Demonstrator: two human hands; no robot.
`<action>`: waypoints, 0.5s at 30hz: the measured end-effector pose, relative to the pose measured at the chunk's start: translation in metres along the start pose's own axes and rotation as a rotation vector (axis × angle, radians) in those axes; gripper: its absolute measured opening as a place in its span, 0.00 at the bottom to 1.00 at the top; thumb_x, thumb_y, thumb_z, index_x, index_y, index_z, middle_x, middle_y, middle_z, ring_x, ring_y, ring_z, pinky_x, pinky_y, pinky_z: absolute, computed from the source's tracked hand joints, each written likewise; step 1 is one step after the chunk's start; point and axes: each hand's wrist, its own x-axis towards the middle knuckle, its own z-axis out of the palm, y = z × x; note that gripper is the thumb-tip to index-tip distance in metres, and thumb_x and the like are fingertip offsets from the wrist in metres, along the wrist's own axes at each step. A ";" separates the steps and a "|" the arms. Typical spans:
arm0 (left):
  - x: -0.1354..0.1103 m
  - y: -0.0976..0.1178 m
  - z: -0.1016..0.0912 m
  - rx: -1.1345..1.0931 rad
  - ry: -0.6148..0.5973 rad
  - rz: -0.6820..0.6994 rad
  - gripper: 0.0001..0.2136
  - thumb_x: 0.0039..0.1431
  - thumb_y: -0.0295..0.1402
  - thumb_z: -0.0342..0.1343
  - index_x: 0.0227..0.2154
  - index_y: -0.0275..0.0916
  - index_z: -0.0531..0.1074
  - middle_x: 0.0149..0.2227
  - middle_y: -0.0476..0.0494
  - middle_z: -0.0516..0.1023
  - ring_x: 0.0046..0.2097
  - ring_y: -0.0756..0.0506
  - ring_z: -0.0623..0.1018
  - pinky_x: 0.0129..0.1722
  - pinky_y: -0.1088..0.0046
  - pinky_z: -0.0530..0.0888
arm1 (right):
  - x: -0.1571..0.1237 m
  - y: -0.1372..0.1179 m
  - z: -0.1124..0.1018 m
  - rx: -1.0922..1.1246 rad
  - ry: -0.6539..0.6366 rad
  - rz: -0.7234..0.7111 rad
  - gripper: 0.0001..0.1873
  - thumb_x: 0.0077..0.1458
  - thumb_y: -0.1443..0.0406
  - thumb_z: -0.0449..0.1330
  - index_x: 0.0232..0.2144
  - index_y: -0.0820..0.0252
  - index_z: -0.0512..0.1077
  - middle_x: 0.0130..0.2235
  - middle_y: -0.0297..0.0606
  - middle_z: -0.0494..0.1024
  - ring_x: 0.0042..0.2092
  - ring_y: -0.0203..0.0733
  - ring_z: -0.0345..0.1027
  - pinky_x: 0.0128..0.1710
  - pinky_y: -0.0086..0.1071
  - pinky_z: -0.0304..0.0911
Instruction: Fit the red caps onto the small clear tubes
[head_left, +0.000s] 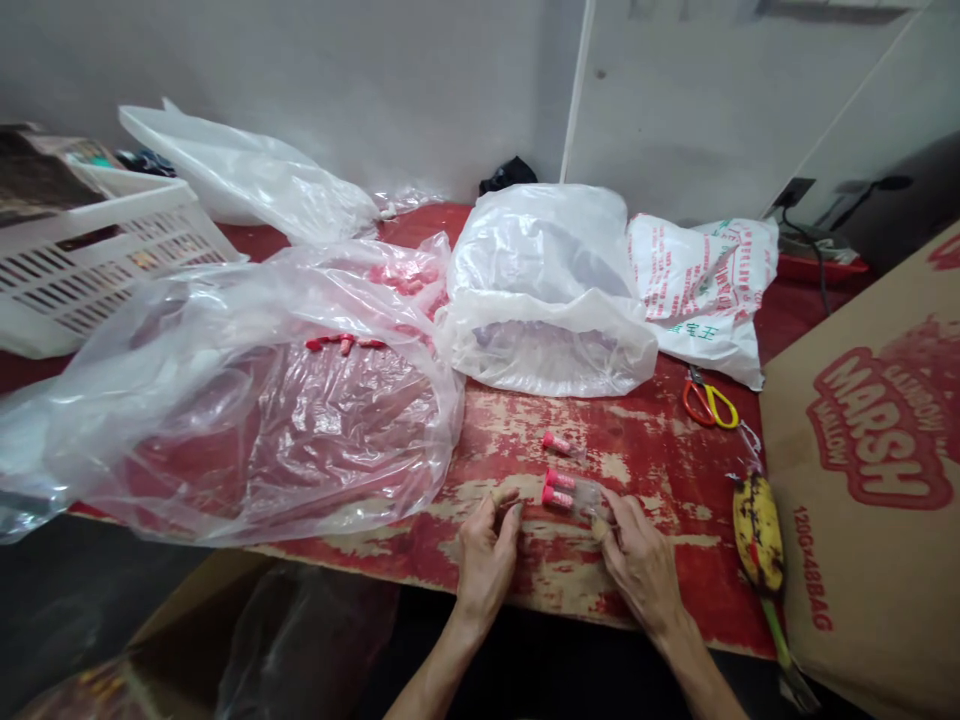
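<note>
Two small clear tubes with red ends and printed labels [559, 488] lie side by side on the worn red table [517, 420]. My right hand [641, 565] has its thumb and fingers closed around their clear ends. Just beyond them lies a third tube of the same kind [559, 443], untouched. To the left of the tubes, my left hand [486, 555] rests at the table's near edge, fingers curved and thumb apart, with nothing seen in it. A large clear plastic bag [337, 430] spreads out left of that hand, with small red pieces [345, 343] at its mouth.
Behind the tubes sits a bulky white plastic bag [547, 260], beside a printed white sack [705, 290]. Scissors [709, 402], a spotted banana [757, 530] and a cardboard box [870, 480] are at the right. A white basket [112, 260] stands at the left.
</note>
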 end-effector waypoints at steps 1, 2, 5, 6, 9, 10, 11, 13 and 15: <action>0.001 0.002 -0.004 0.032 0.014 0.029 0.09 0.50 0.35 0.58 0.35 0.40 0.77 0.36 0.42 0.79 0.37 0.42 0.77 0.37 0.69 0.72 | 0.003 0.001 -0.002 0.008 -0.002 -0.013 0.18 0.62 0.63 0.45 0.50 0.59 0.66 0.41 0.43 0.75 0.37 0.44 0.72 0.33 0.34 0.66; 0.002 0.005 -0.008 0.064 0.032 0.060 0.08 0.52 0.35 0.57 0.34 0.41 0.77 0.36 0.42 0.79 0.39 0.42 0.77 0.39 0.69 0.71 | 0.008 0.003 -0.003 0.012 -0.003 -0.029 0.17 0.62 0.63 0.45 0.48 0.58 0.67 0.41 0.42 0.76 0.37 0.44 0.72 0.33 0.34 0.66; 0.011 0.016 -0.026 0.143 0.133 0.171 0.07 0.54 0.33 0.54 0.34 0.42 0.75 0.35 0.44 0.78 0.39 0.43 0.76 0.40 0.70 0.70 | 0.029 0.005 -0.005 0.011 0.004 -0.084 0.16 0.62 0.62 0.44 0.45 0.56 0.68 0.42 0.42 0.76 0.36 0.44 0.73 0.32 0.34 0.66; 0.017 0.020 -0.033 0.170 0.183 0.215 0.07 0.55 0.32 0.53 0.35 0.42 0.75 0.35 0.45 0.77 0.38 0.43 0.76 0.40 0.70 0.69 | 0.039 0.006 -0.005 0.011 -0.004 -0.097 0.16 0.62 0.61 0.44 0.45 0.56 0.68 0.42 0.42 0.76 0.36 0.44 0.73 0.31 0.34 0.66; 0.046 0.032 -0.062 0.281 0.333 0.349 0.07 0.55 0.28 0.51 0.34 0.41 0.73 0.35 0.45 0.75 0.39 0.44 0.75 0.40 0.69 0.69 | 0.077 0.007 0.002 0.024 -0.042 -0.140 0.17 0.61 0.59 0.44 0.43 0.56 0.70 0.41 0.41 0.75 0.36 0.43 0.73 0.31 0.33 0.67; 0.058 0.035 -0.073 0.324 0.367 0.381 0.08 0.55 0.27 0.50 0.34 0.41 0.73 0.35 0.44 0.75 0.39 0.44 0.74 0.41 0.69 0.69 | 0.092 0.008 0.006 0.030 -0.046 -0.155 0.17 0.61 0.58 0.45 0.42 0.56 0.70 0.41 0.41 0.75 0.37 0.43 0.72 0.33 0.34 0.67; 0.073 0.037 -0.083 0.368 0.389 0.403 0.08 0.55 0.26 0.49 0.33 0.41 0.72 0.35 0.44 0.74 0.39 0.44 0.74 0.40 0.69 0.69 | 0.108 0.010 0.012 0.038 -0.043 -0.171 0.17 0.61 0.57 0.45 0.41 0.56 0.70 0.41 0.41 0.75 0.38 0.44 0.72 0.35 0.34 0.68; 0.107 0.040 -0.101 0.481 0.400 0.413 0.09 0.55 0.24 0.47 0.32 0.40 0.72 0.35 0.43 0.73 0.39 0.44 0.74 0.40 0.69 0.69 | 0.143 0.015 0.028 0.044 -0.029 -0.200 0.18 0.61 0.58 0.44 0.42 0.58 0.70 0.42 0.43 0.75 0.42 0.45 0.70 0.40 0.37 0.67; 0.145 0.042 -0.113 0.584 0.389 0.403 0.11 0.54 0.22 0.46 0.30 0.39 0.72 0.34 0.41 0.73 0.37 0.43 0.74 0.39 0.68 0.69 | 0.179 0.019 0.048 0.013 -0.035 -0.222 0.20 0.60 0.60 0.43 0.44 0.62 0.69 0.44 0.46 0.74 0.45 0.47 0.69 0.45 0.40 0.65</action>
